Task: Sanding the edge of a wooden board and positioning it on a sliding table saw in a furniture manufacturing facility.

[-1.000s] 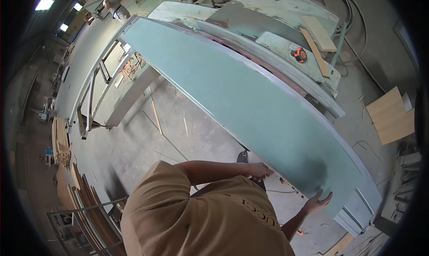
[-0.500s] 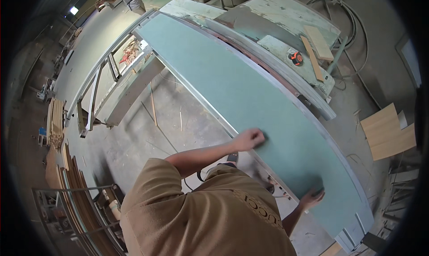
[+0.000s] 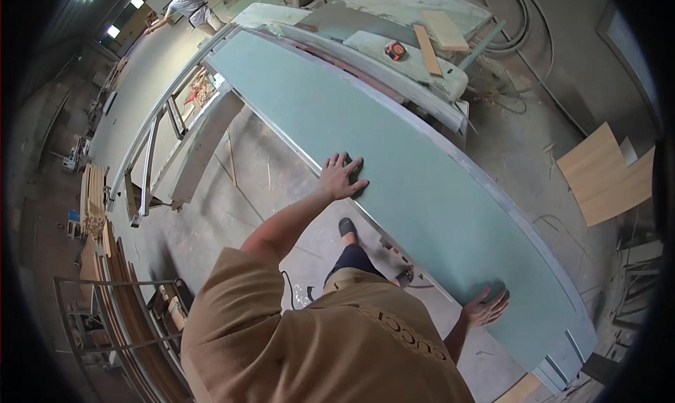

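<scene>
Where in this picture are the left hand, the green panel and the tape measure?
Left hand point(image 3: 340, 180): head view, back of the hand.
Green panel point(image 3: 416, 189): head view, bare upper face.
Tape measure point(image 3: 395, 50): head view, middle of its case.

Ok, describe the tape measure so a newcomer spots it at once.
Find the long green panel crossing the picture. Beyond its far edge, a pale board bears the tape measure. Unlike the wood strips beside it, it's compact, orange and black.
</scene>
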Demonstrator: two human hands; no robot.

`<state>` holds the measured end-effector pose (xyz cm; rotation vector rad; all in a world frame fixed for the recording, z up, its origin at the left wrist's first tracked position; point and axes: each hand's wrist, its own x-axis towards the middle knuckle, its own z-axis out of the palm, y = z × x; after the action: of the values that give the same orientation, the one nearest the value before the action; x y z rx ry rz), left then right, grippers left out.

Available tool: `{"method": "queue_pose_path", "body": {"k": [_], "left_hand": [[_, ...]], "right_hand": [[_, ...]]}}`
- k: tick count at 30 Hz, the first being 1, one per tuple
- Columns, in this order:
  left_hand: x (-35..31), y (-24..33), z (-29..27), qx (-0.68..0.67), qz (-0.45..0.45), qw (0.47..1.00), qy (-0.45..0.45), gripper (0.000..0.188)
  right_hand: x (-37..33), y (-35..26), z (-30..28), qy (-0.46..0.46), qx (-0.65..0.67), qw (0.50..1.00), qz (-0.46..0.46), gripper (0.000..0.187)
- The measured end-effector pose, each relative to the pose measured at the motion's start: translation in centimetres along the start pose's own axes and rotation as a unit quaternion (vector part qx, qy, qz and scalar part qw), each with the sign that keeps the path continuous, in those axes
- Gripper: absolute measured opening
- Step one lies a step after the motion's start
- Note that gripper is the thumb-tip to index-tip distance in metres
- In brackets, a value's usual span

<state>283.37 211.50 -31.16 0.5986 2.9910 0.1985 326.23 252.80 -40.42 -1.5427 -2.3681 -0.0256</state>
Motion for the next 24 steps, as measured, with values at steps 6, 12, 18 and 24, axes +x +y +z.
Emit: {"method": "queue_pose_path", "body": {"k": [6, 12, 18, 24], "left_hand": [[-3.9, 8.5, 0.0, 0.0, 0.052, 0.997, -0.064, 0.096], [-8.1, 16.4, 0.9, 0.028, 0.144, 0.987, -0.066, 0.107], [-10.5, 22.9, 0.1, -0.006, 0.268, 0.957, -0.113, 0.124], [-12.6, 26.7, 2.2, -0.052, 0.385, 0.916, -0.104, 0.111]], "right_hand": [[3.7, 10.0, -0.8, 0.032, -0.029, 0.999, -0.019, 0.066], [7.3, 21.3, -0.6, 0.014, -0.028, 0.999, -0.03, 0.066], [10.6, 30.7, -1.9, 0.025, -0.101, 0.995, 0.01, 0.067], [9.6, 26.5, -1.4, 0.205, 0.003, 0.977, 0.063, 0.066]]}}
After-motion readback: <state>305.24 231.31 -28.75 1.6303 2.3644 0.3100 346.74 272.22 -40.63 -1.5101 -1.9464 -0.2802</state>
